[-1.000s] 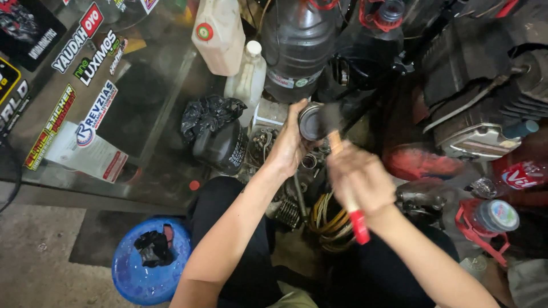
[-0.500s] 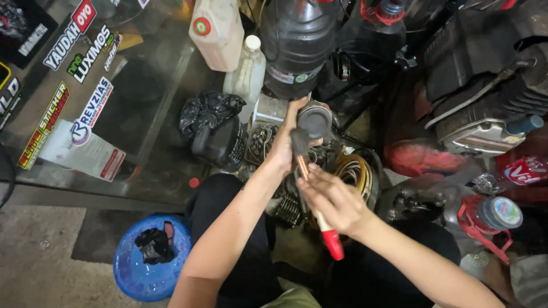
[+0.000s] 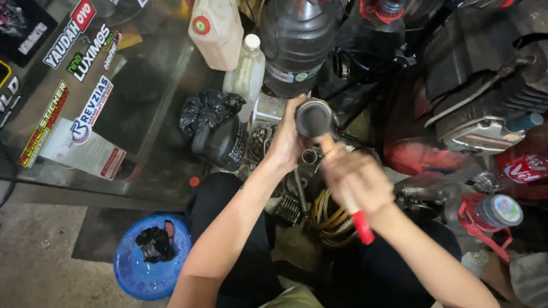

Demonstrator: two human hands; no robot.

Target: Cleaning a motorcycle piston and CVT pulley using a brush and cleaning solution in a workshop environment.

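My left hand [image 3: 287, 137] grips a short grey metal cylinder [image 3: 313, 114] and holds it over a heap of engine parts. My right hand [image 3: 355, 179] is wrapped around a hammer [image 3: 345, 191] with a pale wooden shaft and a red end. The dark hammer head rests on top of the cylinder, so the cylinder's opening is hidden. Both forearms reach up from the bottom of the view, over my dark trousers.
Behind the cylinder stand a large dark bottle [image 3: 297, 45], a white jug [image 3: 217, 28] and a small white bottle [image 3: 246, 68]. A black bag [image 3: 208, 111] lies left. A glass panel with stickers [image 3: 74, 114] fills the left. A blue bucket [image 3: 149, 256] sits below; engine parts [image 3: 485, 102] right.
The hammer swung down away from the cylinder half a second ago and has now come back up onto it. My left hand has stayed on the cylinder.
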